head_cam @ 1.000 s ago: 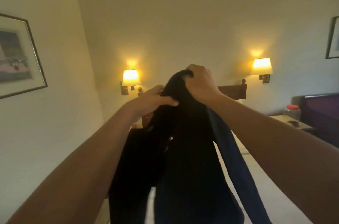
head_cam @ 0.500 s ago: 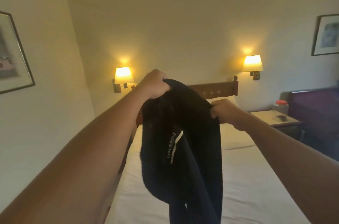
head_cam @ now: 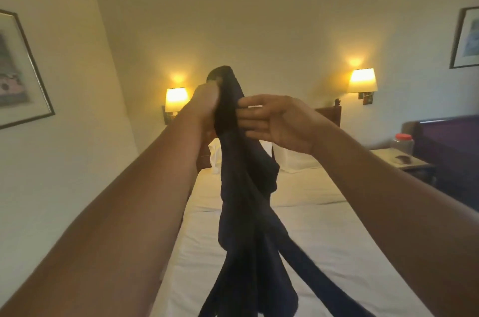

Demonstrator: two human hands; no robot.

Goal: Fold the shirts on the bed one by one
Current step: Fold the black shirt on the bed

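The left hand (head_cam: 204, 102) is gripping the dark shirt (head_cam: 241, 187) by its bunched top, dangling it above the bed (head_cam: 324, 239). The right hand (head_cam: 274, 122), fingers straight, is touching the shirt's right edge. White sheet is lying bare right of the shirt.

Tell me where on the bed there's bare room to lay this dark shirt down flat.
Bare white sheet on the bed lies right of the hanging dark shirt, between the pillows and the near edge. A narrower strip shows beside the left forearm. It is crowded mid-air, where the left hand and right hand meet.
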